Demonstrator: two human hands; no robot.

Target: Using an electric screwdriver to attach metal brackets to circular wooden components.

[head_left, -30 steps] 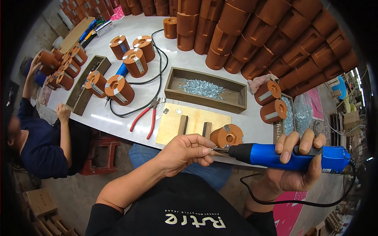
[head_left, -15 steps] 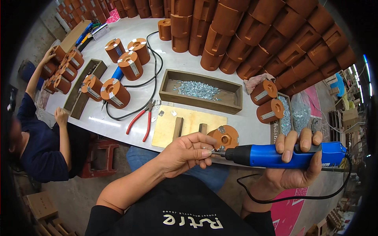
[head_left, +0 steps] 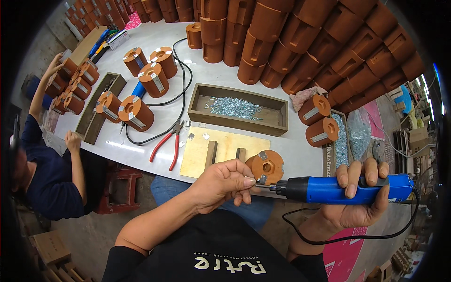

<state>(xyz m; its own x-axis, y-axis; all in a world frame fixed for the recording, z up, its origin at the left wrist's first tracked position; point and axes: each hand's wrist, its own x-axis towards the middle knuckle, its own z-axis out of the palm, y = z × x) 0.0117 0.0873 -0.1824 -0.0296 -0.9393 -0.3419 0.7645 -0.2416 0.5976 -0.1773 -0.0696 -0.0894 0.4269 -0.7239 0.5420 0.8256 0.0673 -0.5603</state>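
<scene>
Pulled rightward, the electric screwdriver (head_left: pixel 324 190) is gripped by the right hand (head_left: pixel 358 214); its bit (head_left: pixel 266 187), pinched by the left hand (head_left: pixel 217 185), is likely being loaded; steadiness seems needed next.

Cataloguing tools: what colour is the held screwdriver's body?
The screwdriver's body is blue, best in head view.

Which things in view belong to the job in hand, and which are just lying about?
Likely in the job:
- blue power driver in the right grip, its bit at the left grip
- brown cylinder near the bit
- silvery screws in the wooden tray

Apparently lying about:
- red-handled pliers
- crumpled cloth
- white box
</scene>
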